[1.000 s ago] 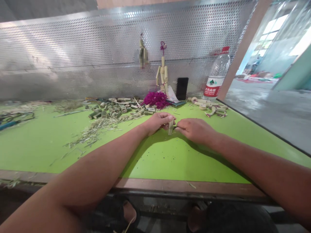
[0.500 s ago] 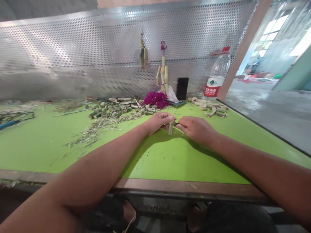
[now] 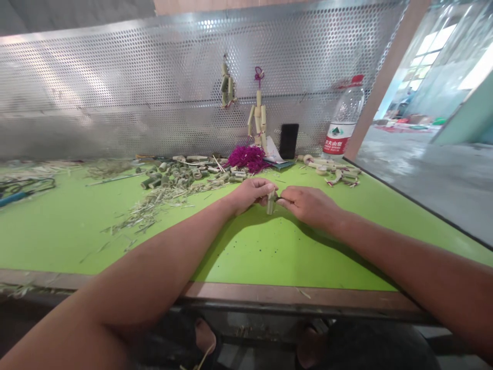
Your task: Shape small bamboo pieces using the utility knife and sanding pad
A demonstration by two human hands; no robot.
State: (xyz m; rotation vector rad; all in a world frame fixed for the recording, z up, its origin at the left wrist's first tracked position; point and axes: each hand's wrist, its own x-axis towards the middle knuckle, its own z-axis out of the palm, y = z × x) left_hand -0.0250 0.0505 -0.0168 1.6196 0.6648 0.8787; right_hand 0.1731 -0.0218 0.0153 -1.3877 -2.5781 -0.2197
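Between the thumb and fingers of my left hand (image 3: 252, 194) a short piece of bamboo (image 3: 270, 204) is pinched, its lower end near the green tabletop. My right hand (image 3: 308, 204) is closed round a thin dark tool (image 3: 279, 198) whose tip meets the bamboo's right side. Most of the tool is covered by my fingers, so its kind does not show. Both hands are close together over the table's middle. Behind them lies a bundle of purple cord (image 3: 248, 158), below a jointed bamboo figure (image 3: 259, 115).
Bamboo offcuts (image 3: 185, 172) and shavings (image 3: 142, 210) spread across the left and back. A water bottle (image 3: 341, 121) and a dark phone (image 3: 288, 141) stand by the perforated metal screen (image 3: 154, 77). Bamboo parts (image 3: 339, 174) lie at right, near the table edge. A blue-handled tool (image 3: 13, 198) lies far left.
My right hand and the dark tool have shifted very slightly at the bamboo piece. My left hand keeps its pinch in nearly the same place.
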